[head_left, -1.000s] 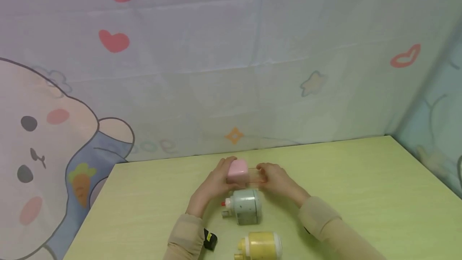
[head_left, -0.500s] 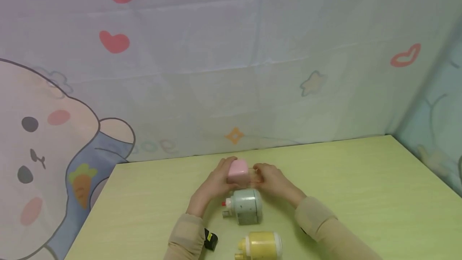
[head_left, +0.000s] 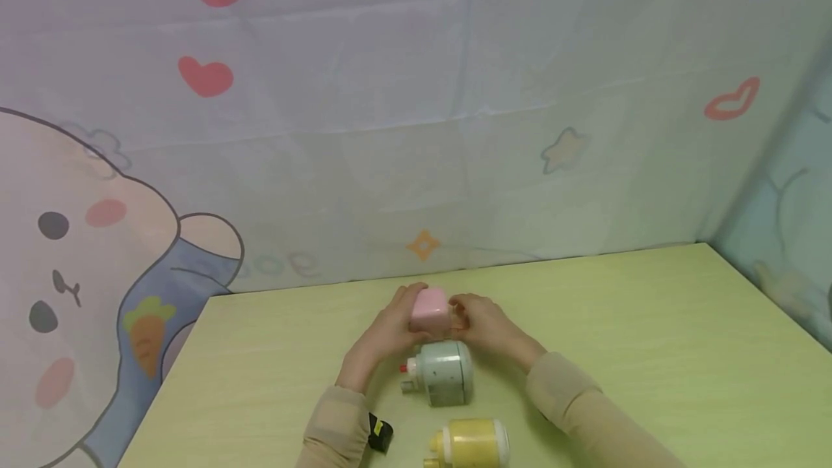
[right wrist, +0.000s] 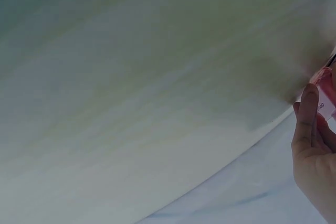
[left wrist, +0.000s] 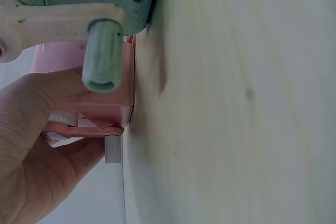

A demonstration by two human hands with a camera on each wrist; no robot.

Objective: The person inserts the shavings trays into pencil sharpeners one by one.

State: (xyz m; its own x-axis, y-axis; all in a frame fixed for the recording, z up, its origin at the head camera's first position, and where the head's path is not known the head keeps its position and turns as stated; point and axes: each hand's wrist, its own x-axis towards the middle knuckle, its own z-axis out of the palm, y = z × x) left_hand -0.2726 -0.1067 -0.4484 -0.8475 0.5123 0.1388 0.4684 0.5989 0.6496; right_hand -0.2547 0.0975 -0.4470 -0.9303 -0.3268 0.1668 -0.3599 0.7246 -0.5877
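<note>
A pink hand-crank pencil sharpener [head_left: 431,311] lies on the table with its crank end toward my left hand [head_left: 388,322]. My left hand grips its body, thumb on the near side and fingers on the far side; the crank with its pale knob [left wrist: 112,149] shows in the left wrist view. At the opposite end, my right hand [head_left: 489,325] holds the sharpener's pull-out front, fingers curled around it close to the body. In the right wrist view only a bit of the pink sharpener [right wrist: 328,94] shows beside the fingers.
A green crank sharpener [head_left: 445,374] lies just in front of the pink one, between the forearms. Nearer still is a yellow sharpener [head_left: 471,443]. A small black device [head_left: 380,433] sits by the left sleeve. A printed cloth [head_left: 364,128] hangs behind the table [head_left: 624,338].
My right hand has moved left, sliding the sharpener's pull-out front in toward the body; the thin rods seen earlier between them have shortened. My left hand stays in place.
</note>
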